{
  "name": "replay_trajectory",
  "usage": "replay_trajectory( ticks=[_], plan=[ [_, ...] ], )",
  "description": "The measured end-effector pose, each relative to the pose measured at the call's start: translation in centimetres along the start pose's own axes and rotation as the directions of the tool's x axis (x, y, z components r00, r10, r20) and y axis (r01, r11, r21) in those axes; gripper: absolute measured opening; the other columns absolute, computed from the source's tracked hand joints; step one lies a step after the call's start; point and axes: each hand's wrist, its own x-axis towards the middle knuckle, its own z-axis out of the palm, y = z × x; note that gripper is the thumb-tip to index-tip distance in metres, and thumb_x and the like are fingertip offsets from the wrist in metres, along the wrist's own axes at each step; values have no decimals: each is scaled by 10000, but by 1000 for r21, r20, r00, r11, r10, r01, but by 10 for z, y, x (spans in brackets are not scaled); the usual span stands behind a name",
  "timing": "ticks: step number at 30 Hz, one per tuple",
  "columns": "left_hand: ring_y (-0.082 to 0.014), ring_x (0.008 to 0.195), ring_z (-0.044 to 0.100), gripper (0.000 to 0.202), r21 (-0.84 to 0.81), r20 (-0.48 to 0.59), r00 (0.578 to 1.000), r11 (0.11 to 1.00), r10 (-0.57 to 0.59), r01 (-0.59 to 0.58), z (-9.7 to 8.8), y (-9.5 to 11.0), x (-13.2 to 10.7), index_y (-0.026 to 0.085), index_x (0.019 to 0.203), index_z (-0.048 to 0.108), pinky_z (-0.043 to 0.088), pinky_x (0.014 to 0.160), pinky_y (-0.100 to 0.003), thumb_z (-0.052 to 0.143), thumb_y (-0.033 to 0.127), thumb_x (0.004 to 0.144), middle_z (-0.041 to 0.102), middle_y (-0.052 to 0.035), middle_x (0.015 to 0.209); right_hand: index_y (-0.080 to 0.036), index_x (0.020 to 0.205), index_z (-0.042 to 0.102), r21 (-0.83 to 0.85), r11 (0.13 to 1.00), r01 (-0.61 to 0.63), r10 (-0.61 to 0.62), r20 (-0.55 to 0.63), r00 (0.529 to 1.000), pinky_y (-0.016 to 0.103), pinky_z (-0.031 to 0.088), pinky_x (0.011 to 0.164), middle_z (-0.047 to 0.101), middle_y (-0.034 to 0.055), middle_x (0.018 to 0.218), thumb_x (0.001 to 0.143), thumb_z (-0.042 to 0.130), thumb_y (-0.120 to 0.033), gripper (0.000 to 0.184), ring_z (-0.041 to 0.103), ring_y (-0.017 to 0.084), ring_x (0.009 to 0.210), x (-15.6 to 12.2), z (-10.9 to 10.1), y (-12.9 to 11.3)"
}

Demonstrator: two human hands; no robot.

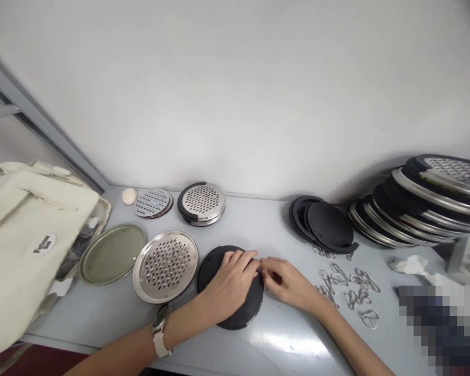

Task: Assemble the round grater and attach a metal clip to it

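On the table in front of me lies a round black plastic disc (250,305). My left hand (231,284) is laid across it, fingers curved together over its right edge and thumb hidden. At that same edge my right hand (285,279) pinches a small metal clip (262,268), mostly covered by the fingertips. Several loose wire clips (339,277) are scattered to the right of my right hand. Just left of the disc sits a round metal grater plate (166,266), and beyond it an olive-green round lid (113,254).
At the back are a small grater stack (203,203), perforated discs (152,202), a pale round object (129,196) and black plastic parts (327,224). A tall leaning stack of graters (426,203) stands right, near crumpled tissue (413,265). A cream bag (43,245) occupies the left.
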Motion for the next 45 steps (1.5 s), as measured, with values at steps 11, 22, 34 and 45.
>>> replay_trajectory(
  ticks=[11,22,34,45],
  plan=[
    [-216,1082,512,234,6,-19,999,999,-44,44,2,0,0,171,1201,465,395,908,-373,371,210,991,530,-92,1213,-218,773,397,111,993,-50,48,15,999,257,354,602,470,-34,697,1007,322,-340,274,444,139,627,0,-2,-2],
    [-226,1063,509,234,-5,4,999,999,-46,46,1,0,1,177,1193,474,399,900,-387,361,207,991,517,-95,1209,-219,782,377,122,991,-52,47,41,998,254,340,595,460,-35,701,998,335,-303,235,418,134,618,-1,-3,-1],
    [-239,1081,494,229,-17,26,998,998,-62,62,3,1,1,166,1183,472,401,904,-407,353,205,992,505,-100,1226,-218,799,380,201,977,-63,49,77,996,239,308,571,413,-54,681,964,379,-255,168,363,117,598,-2,-6,1],
    [-246,1072,502,215,-4,23,998,999,-54,54,5,0,0,163,1156,487,408,893,-416,358,199,988,510,-108,1218,-219,772,352,218,973,-72,60,60,996,238,273,547,370,-60,660,974,356,-284,212,323,115,584,-1,-4,-1]
  ],
)
